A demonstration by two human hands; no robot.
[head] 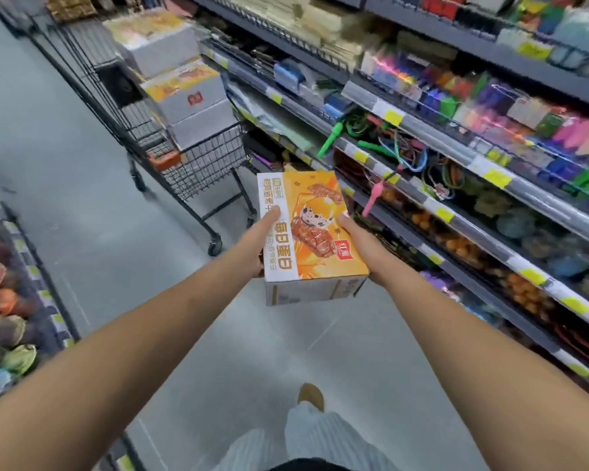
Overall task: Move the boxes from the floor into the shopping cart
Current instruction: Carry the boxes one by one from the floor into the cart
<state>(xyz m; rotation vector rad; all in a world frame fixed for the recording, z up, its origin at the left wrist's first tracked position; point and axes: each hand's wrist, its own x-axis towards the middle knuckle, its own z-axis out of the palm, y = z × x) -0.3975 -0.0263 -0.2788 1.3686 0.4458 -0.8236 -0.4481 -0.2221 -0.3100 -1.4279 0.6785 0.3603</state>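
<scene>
while the left hand [256,245] and right hand [357,245] grip the orange box [317,232] by its sides, thumbs on top, midair short of the shopping cart [211,159], it could slip; beyond, the tall stacked boxes [187,96] might topple if bumped.

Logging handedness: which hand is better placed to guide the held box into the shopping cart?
Left, likely: left hand grips the snack box on the side facing the shopping cart; right hand holds the far side.
</scene>
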